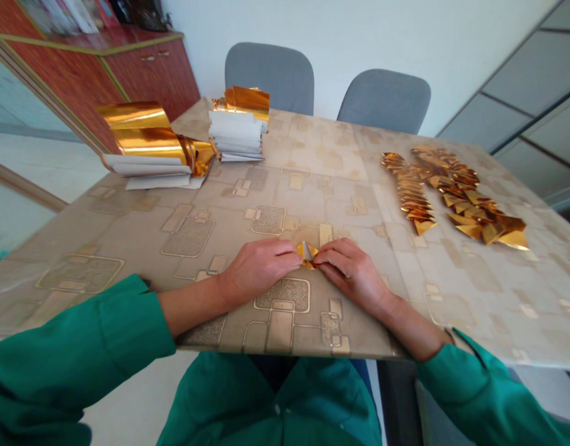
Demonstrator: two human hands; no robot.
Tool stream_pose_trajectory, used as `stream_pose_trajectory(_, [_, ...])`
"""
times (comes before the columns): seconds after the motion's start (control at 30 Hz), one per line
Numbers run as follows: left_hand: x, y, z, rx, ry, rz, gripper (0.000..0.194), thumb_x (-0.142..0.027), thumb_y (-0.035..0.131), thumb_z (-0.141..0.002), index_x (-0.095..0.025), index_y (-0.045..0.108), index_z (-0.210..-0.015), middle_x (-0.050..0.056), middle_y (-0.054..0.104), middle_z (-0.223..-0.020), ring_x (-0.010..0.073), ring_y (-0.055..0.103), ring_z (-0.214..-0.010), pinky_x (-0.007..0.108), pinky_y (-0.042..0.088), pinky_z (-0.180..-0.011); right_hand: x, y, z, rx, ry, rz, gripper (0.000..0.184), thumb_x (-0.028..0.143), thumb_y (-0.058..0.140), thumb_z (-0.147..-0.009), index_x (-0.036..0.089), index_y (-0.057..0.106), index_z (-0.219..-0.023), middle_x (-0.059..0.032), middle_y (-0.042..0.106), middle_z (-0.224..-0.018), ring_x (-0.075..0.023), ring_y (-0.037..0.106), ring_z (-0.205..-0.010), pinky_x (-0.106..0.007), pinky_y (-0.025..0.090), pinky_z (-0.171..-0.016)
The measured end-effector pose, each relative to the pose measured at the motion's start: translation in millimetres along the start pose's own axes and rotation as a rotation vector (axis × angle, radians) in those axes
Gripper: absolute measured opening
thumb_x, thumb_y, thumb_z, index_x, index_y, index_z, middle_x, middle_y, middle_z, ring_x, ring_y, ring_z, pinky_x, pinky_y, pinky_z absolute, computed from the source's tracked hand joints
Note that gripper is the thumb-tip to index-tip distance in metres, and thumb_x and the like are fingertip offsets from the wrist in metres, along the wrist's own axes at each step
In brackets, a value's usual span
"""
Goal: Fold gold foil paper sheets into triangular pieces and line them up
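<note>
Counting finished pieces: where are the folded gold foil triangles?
The folded gold foil triangles lie in two rows on the right of the patterned tablecloth in the head view, beyond the right hand.

Beige patterned table (331,155), gold foil sheets (143,130) on white paper stacks (236,137), folded gold triangles (456,195) in rows

Grey upholstered chair (269,77) and a second grey chair (385,102) beyond the beige patterned counter (322,148); reddish wood-grain cabinet (150,71) back left, books (66,15) on top; grey panelled partition (512,105) at right.
</note>
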State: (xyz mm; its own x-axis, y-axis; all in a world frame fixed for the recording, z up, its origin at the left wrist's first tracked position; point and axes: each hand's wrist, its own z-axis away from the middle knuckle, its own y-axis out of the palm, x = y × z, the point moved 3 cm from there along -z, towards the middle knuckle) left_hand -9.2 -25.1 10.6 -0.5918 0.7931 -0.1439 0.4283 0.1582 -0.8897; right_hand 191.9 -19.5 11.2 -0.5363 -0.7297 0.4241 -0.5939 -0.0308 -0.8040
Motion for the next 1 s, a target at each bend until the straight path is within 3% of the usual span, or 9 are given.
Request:
stream_pose_trajectory(0.13, [-2.5, -2.0, 2.0, 0.036, 0.093, -0.116, 0.025, -0.020, 0.048, -0.101, -0.018, 0.068, -0.087, 0.002, 0.063, -0.079, 0.0154, 0.057, -0.073, 0.025, 0.044, -0.063, 1.7, -2.0, -1.5, 0.051, -0.031, 0.032, 0.017, 0.023, 0.051, -0.099, 0.021, 0.067, -0.093, -0.0065, 0.070, -0.095, -0.0194, 0.060, -0.090, -0.036, 0.049, -0.081])
stream_pose_trajectory(0.37, [-9.2, -8.0, 10.7, 0.077, 0.257, -0.126, 0.019, -0.018, 0.048, -0.100, -0.014, 0.067, -0.101, 0.006, 0.067, -0.091, 0.0174, 0.061, -0.087, 0.029, 0.051, -0.078, 7.1, -4.0, 0.8, 0.113, -0.090, 0.113, 0.013, 0.019, 0.056, -0.093, 0.018, 0.068, -0.097, -0.0098, 0.068, -0.103, -0.0221, 0.058, -0.097, -0.038, 0.048, -0.085])
stream_pose_trajectory(0.63, [-3.2, -7.5, 22.0, 0.088, 0.220, -0.123, 0.025, -0.018, 0.043, -0.103, -0.013, 0.063, -0.117, 0.008, 0.068, -0.106, 0.0216, 0.061, -0.098, 0.036, 0.052, -0.084, 4.7, -4.7, -0.6, 0.145, -0.149, 0.184, 0.018, 0.026, 0.054, -0.098, 0.020, 0.071, -0.098, -0.0067, 0.070, -0.100, -0.0189, 0.059, -0.094, -0.035, 0.046, -0.085])
stream_pose_trajectory(0.83, [2.9, -5.9, 8.3, 0.114, 0.192, -0.116, 0.025, -0.020, 0.044, -0.103, -0.013, 0.068, -0.107, 0.006, 0.067, -0.094, 0.0184, 0.060, -0.089, 0.031, 0.051, -0.081, 7.5, -7.0, -4.4, 0.171, -0.266, 0.331, 0.020, 0.023, 0.051, -0.100, 0.018, 0.071, -0.099, -0.0067, 0.071, -0.094, -0.0193, 0.059, -0.091, -0.035, 0.045, -0.085])
stream_pose_trajectory(1.0, [9.0, -7.0, -2.2, 0.091, 0.183, -0.088, 0.022, -0.027, 0.051, -0.101, -0.016, 0.070, -0.099, 0.004, 0.068, -0.090, 0.0175, 0.060, -0.084, 0.030, 0.050, -0.080, 9.8, -7.5, -6.7, 0.105, -0.318, 0.382, 0.021, 0.025, 0.052, -0.100, 0.018, 0.072, -0.096, -0.0047, 0.073, -0.087, -0.0177, 0.061, -0.085, -0.036, 0.044, -0.088])
